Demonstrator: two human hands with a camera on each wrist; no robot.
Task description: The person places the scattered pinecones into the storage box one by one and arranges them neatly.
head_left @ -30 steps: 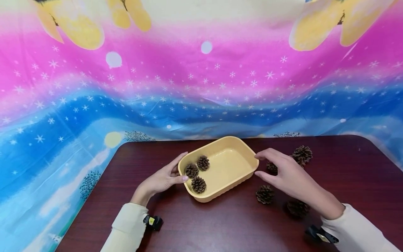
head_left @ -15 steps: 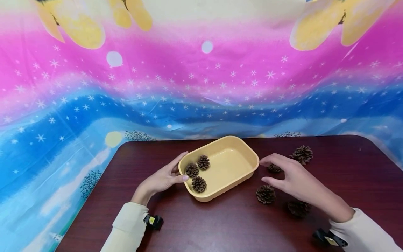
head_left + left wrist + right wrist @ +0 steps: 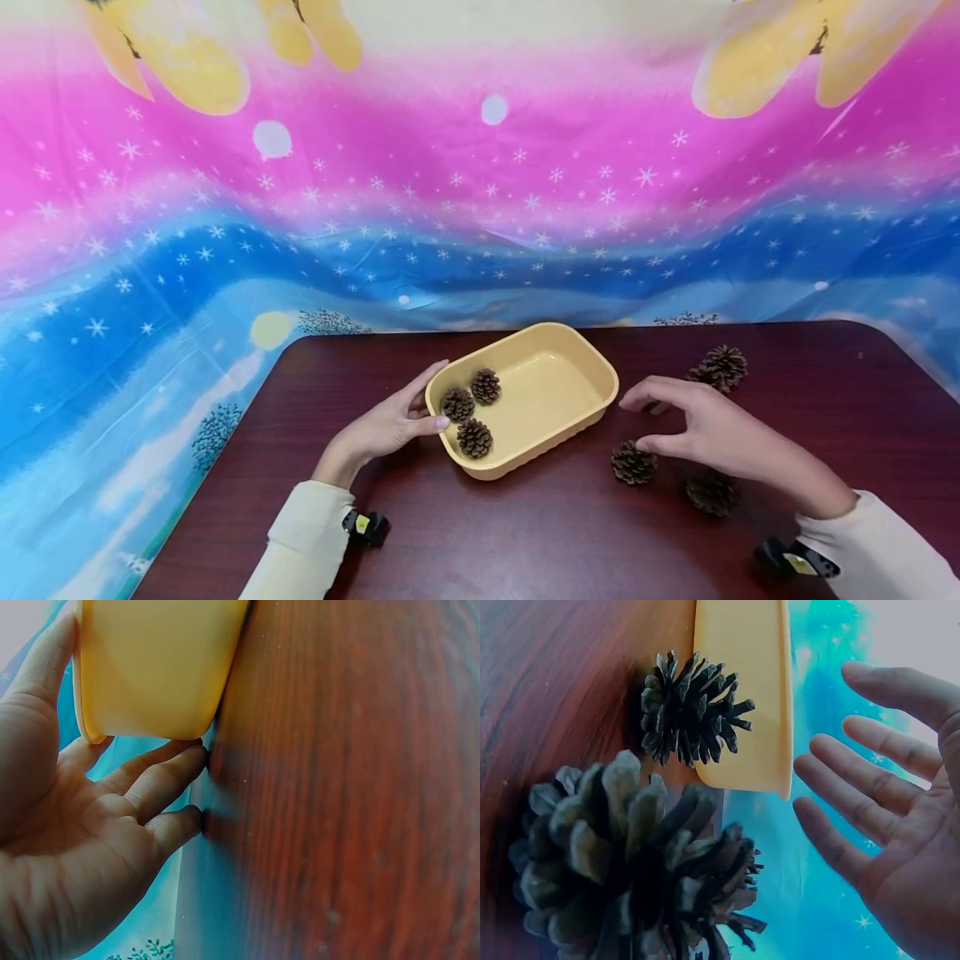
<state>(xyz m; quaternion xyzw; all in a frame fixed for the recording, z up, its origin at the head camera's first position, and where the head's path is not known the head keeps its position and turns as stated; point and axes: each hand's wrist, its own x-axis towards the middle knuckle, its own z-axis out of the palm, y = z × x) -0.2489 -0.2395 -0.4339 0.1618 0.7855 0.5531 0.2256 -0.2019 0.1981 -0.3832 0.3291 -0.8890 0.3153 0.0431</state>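
Observation:
A pale yellow rectangular plastic tub [image 3: 551, 392] sits at an angle on the table, with three pine cones [image 3: 474, 438] gathered at its left end. My left hand [image 3: 378, 429] holds that end, thumb over the rim and fingers along the outer wall; the left wrist view shows the fingertips low, by the tabletop. My right hand [image 3: 701, 425] hovers just right of the tub, fingers spread and holding nothing. Its thumb overlaps a pine cone [image 3: 633, 465] in the head view. Another pine cone [image 3: 630, 862] looms large in the right wrist view. One more is mostly hidden behind the fingers.
Farther back on the right lie pine cones [image 3: 723, 367], close together. The dark red-brown wooden table [image 3: 525, 542] ends at a hanging cloth [image 3: 465, 183] printed with snowflakes. Both wrists carry small black cameras [image 3: 366, 527].
My right hand has left the tub's right end and drawn back to the right, over the loose pine cones. The left hand and the tub stay in place.

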